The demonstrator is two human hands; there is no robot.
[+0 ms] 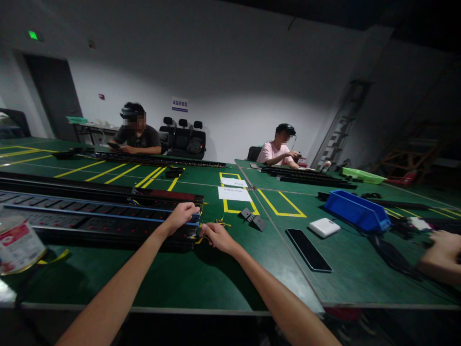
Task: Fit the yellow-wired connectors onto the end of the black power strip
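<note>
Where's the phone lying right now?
In the head view, the phone lies flat on the green table, right of the wearer's right hand, close to the small white case.

Pale wall [230, 91] far beyond left hand [180, 216], brighter lower down, darker higher up. Dark door [52, 91], green lit sign [33, 35] far ahead, well left of that hand. Black seats [181, 137] straight ahead. Ladder [341, 126] leaning far ahead, right of right hand [218, 236]. Green table [201, 288] beneath both.

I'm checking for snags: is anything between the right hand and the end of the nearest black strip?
Nothing visible; the right hand is at the end of that black strip. The left hand is beside it.
</note>
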